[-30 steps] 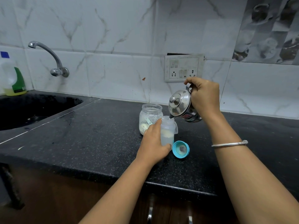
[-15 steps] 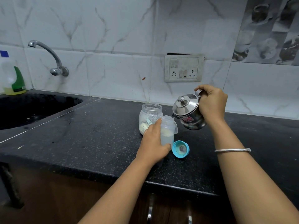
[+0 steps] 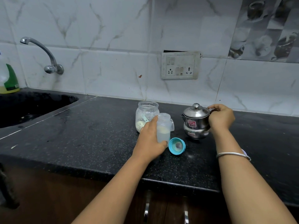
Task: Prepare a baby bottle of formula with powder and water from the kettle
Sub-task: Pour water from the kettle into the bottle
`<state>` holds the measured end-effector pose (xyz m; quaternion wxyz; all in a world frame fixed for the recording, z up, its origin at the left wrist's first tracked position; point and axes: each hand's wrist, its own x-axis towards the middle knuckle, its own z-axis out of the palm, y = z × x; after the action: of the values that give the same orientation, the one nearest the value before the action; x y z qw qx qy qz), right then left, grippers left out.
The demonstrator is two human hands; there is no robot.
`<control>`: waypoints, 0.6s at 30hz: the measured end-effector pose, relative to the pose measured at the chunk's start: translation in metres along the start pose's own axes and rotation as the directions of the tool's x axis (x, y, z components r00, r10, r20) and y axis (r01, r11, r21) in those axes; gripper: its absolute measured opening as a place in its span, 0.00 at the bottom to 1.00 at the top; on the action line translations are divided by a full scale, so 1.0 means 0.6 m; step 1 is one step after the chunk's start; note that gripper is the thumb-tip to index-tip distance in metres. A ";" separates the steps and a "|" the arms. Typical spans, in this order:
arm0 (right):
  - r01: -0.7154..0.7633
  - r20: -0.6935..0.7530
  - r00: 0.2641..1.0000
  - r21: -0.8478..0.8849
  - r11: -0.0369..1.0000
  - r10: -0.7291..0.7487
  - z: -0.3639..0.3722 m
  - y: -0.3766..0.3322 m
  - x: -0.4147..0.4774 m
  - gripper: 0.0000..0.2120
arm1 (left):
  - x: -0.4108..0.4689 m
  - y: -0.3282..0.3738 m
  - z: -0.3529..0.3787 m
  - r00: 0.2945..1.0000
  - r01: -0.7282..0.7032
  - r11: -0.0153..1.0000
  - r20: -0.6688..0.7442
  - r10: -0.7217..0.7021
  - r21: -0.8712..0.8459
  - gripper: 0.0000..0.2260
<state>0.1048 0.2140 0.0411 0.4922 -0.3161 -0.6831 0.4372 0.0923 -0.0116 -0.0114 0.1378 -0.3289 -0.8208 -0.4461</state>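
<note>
Bottle (image 3: pixel 163 128), uncapped and upright on the black counter (image 3: pixel 80 135), holds cloudy liquid; the left hand (image 3: pixel 149 139) wraps its near side, fingers clamped round it. Right hand (image 3: pixel 220 118), arm stretched forward, grips the handle of one steel kettle (image 3: pixel 195 122) standing upright on the counter. One teal cap (image 3: pixel 176 145) lies just beside the bottle; one powder jar (image 3: pixel 146 114) stands behind it.

A black speckled counter (image 3: pixel 80 135) fills the middle, with a dark sink (image 3: pixel 29 109) sunk in at nine o'clock. White marble-look wall tiles (image 3: pixel 113 46) rise behind. A curved metal tap (image 3: pixel 47 60) juts out at ten o'clock, a switch and socket plate (image 3: pixel 180 65) at one o'clock, and brown cabinets (image 3: pixel 48 199) sit below.
</note>
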 end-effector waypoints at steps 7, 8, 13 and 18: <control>-0.212 -0.058 0.974 0.124 0.969 0.220 0.002 0.026 0.011 0.17 | -0.004 0.006 -0.003 1.000 0.003 1.000 -0.001 -0.003 0.011 0.37; -0.230 -0.057 0.969 0.134 0.964 0.240 0.004 0.029 0.013 0.18 | -0.004 0.007 -0.003 1.000 0.005 1.000 -0.003 -0.005 0.011 0.37; -0.288 -0.023 0.955 0.179 0.941 0.297 0.008 0.034 0.010 0.18 | -0.005 0.010 -0.004 1.000 0.003 1.000 -0.006 -0.003 0.005 0.36; -0.282 0.050 0.959 0.081 0.956 0.279 -0.001 0.035 0.009 0.15 | -0.005 0.008 -0.003 1.000 0.002 1.000 -0.007 -0.002 0.005 0.37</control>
<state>0.1035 0.2275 0.0243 0.4256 -0.3797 -0.6207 0.5380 0.0976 -0.0127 -0.0090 0.1413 -0.3262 -0.8217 -0.4455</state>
